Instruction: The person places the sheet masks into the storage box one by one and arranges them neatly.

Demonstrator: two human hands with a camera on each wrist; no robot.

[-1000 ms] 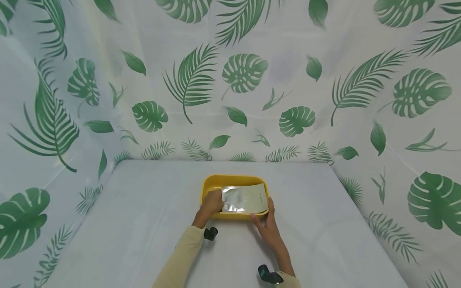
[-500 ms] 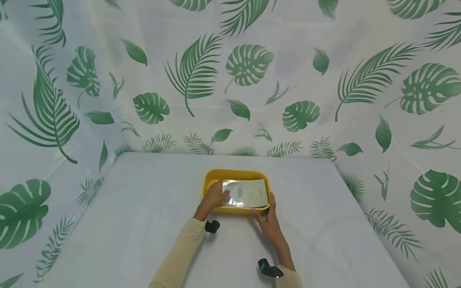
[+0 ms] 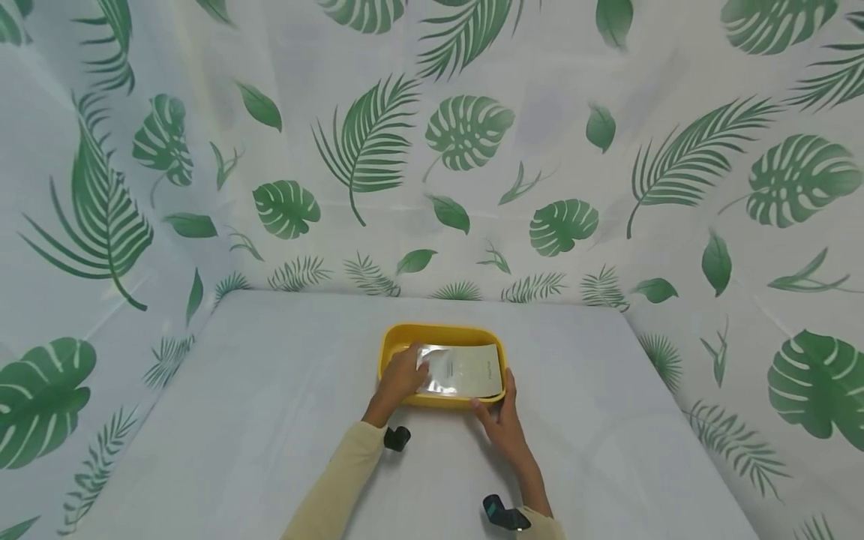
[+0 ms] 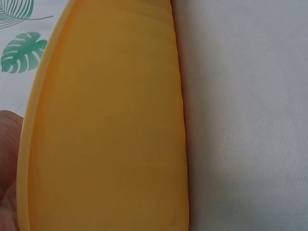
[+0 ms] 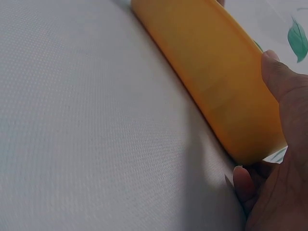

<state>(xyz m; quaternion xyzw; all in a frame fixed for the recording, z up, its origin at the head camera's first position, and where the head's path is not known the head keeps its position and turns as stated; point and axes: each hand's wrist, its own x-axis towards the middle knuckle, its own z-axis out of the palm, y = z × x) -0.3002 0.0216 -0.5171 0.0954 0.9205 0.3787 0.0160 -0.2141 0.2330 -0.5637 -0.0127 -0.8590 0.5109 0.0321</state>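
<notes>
A yellow rectangular tray (image 3: 442, 328) stands on the table, and a flat foil packet (image 3: 466, 373) lies inside it. The packet is silvery on the left, cream on the right, with small print. My left hand (image 3: 401, 373) reaches into the tray at the packet's left end; its thumb overlaps the silvery part, and I cannot tell whether it pinches the packet. My right hand (image 3: 505, 427) holds the tray's near right corner. In the right wrist view its thumb (image 5: 275, 74) lies against the tray wall (image 5: 216, 72), with fingers low at the corner.
A white cloth-covered table (image 3: 270, 375) surrounds the tray. White curtains (image 3: 378, 247) printed with green leaves enclose its back and sides. Black wrist cameras are worn at the left wrist (image 3: 397, 439) and right wrist (image 3: 502, 514).
My left hand has shifted slightly and its thumb now reaches farther over the packet. The packet's raised far right part now lies flatter. My right hand keeps its hold on the tray.
</notes>
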